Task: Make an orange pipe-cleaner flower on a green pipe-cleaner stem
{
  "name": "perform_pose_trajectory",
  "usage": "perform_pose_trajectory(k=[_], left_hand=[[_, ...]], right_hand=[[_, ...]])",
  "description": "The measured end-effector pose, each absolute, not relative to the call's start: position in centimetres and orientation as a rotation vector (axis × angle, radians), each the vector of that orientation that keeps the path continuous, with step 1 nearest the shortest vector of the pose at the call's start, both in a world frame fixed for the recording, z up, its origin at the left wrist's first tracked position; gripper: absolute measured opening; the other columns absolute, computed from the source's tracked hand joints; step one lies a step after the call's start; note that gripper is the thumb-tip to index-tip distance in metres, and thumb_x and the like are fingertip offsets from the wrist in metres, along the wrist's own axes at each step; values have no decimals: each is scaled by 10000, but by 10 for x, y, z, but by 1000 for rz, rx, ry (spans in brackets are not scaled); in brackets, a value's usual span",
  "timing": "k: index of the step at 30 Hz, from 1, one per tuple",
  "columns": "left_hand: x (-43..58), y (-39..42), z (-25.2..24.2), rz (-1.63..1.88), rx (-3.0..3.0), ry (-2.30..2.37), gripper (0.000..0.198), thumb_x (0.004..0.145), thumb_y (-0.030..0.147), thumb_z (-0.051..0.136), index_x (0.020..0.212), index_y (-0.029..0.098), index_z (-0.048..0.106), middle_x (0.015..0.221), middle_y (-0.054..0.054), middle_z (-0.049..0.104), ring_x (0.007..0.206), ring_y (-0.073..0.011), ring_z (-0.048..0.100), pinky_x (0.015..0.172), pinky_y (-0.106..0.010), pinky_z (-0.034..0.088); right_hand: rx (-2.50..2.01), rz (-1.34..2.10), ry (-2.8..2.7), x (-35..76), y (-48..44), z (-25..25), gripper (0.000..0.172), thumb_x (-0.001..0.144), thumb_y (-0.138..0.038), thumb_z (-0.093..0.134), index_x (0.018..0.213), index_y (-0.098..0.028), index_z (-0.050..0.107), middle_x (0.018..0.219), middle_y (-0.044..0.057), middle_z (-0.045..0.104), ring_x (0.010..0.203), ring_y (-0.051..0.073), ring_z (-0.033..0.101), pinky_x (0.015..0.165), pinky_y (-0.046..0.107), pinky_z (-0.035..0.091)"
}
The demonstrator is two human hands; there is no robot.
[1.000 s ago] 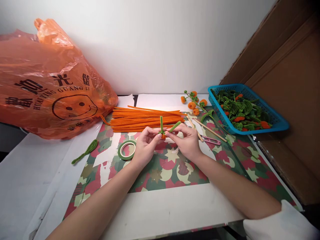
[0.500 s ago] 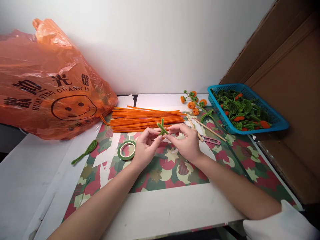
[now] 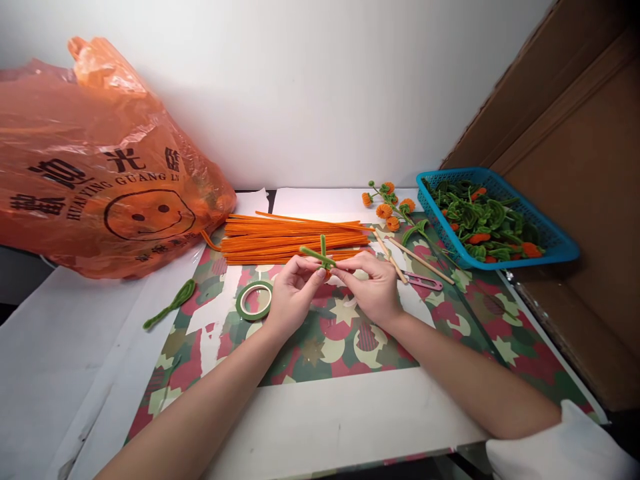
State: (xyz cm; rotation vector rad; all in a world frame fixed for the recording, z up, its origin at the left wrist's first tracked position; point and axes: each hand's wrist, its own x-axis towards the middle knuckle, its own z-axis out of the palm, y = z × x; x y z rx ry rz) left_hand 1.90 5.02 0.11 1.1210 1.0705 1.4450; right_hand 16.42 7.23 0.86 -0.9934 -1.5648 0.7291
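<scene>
Both hands meet over the middle of the patterned mat, pinching a small piece made of green pipe cleaner (image 3: 323, 248) with a bit of orange beneath it. One green end stands upright and another slants out to the left. My left hand (image 3: 296, 288) closes thumb and fingers on its left side. From the right, my right hand (image 3: 370, 285) grips the same piece between thumb and fingertips. Fingers hide most of the orange part. Beside my left hand lies a roll of green tape (image 3: 241, 308). A bundle of orange pipe cleaners (image 3: 295, 237) rests just behind the hands.
At left bulges an orange plastic bag (image 3: 125, 167); a looped green pipe-cleaner leaf (image 3: 173, 303) lies before it. Orange pipe-cleaner flowers (image 3: 384, 211), wooden sticks (image 3: 423, 261) and a pink clip-like tool (image 3: 425, 281) are at right. A blue basket (image 3: 525, 262) holds green and orange pieces near cardboard (image 3: 575, 167).
The slanting green end has swung left and lower, away from crossing the upright one. Both hands keep their grip in nearly the same place.
</scene>
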Motion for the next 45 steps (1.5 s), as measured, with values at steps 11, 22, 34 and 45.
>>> perform_pose_trajectory(k=[11,22,34,45], left_hand=[[18,48,4,1442,1315,1135,199,774,340,701,742,176,593,1009,-96,715,933,-219,682,762,-330,569],[17,52,2,1382,1142,1120,332,796,462,654,674,189,510,987,-95,718,1040,-247,655,855,-393,546],[20,48,0,1515,1331,1181,238,854,366,604,722,190,512,1056,-103,698,1019,-228,653,810,-344,545],[17,54,2,1460,1119,1156,336,804,434,652,694,188,453,1075,-117,695,1083,-252,639,865,-396,550]], right_hand=[[-932,493,-1748,164,71,11,184,771,-92,617,752,-237,728,737,29,737,693,184,647,695,349,498],[-933,601,-1785,164,73,8,171,779,-116,616,751,-240,729,779,31,733,747,182,639,722,352,496],[-1091,1906,-808,160,85,14,384,452,-266,872,671,-182,567,619,-27,637,555,102,599,530,229,487],[-1079,1021,-1616,172,90,20,173,701,-329,738,782,-201,653,841,31,691,774,164,606,704,314,474]])
